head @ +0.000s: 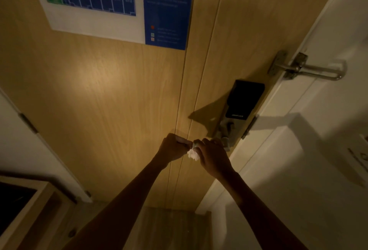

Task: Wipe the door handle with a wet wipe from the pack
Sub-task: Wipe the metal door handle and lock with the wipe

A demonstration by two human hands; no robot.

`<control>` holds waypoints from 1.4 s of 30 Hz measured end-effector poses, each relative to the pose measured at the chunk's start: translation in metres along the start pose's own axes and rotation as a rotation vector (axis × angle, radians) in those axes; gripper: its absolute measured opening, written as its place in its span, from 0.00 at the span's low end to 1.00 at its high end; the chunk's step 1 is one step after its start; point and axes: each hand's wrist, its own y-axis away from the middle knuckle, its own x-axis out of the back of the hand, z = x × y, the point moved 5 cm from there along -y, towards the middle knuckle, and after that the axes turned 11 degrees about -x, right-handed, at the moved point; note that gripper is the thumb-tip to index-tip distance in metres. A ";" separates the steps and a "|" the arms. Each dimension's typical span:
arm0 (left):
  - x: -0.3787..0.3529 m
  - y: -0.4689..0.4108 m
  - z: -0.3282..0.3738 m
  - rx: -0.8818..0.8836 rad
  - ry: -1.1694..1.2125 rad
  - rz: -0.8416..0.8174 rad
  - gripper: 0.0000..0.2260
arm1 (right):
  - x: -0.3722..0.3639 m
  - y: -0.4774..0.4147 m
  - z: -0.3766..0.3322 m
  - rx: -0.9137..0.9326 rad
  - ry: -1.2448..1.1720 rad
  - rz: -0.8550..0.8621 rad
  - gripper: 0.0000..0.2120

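Note:
The door handle (224, 140) is a metal lever below a black smart lock (244, 100) on the wooden door (111, 90). Most of the lever is hidden under my hands. My right hand (212, 155) is wrapped around the lever near its base, with a crumpled white wet wipe (192, 154) pressed against it. The wipe sticks out below my fingers. My left hand (174, 147) is closed around the lever's free end, just left of the wipe. The wipe pack is not in view.
A metal swing-bar door guard (306, 69) sits above the lock at the white door frame (294, 110). A blue floor-plan notice (119, 5) hangs on the door's upper part. A dark wooden cabinet (25, 206) stands at the lower left. The light is dim.

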 end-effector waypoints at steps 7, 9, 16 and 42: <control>0.001 -0.004 0.001 -0.033 0.009 -0.006 0.04 | -0.007 -0.006 0.007 0.075 0.064 -0.053 0.09; 0.003 -0.006 0.001 -0.036 0.018 -0.003 0.04 | -0.010 -0.007 0.007 0.092 0.062 -0.072 0.08; 0.001 -0.009 -0.003 0.006 0.102 -0.020 0.04 | -0.010 0.000 0.010 -0.063 -0.127 -0.033 0.12; -0.002 -0.005 -0.010 0.398 0.589 -0.133 0.22 | -0.004 -0.020 0.015 -0.140 -0.218 -0.178 0.16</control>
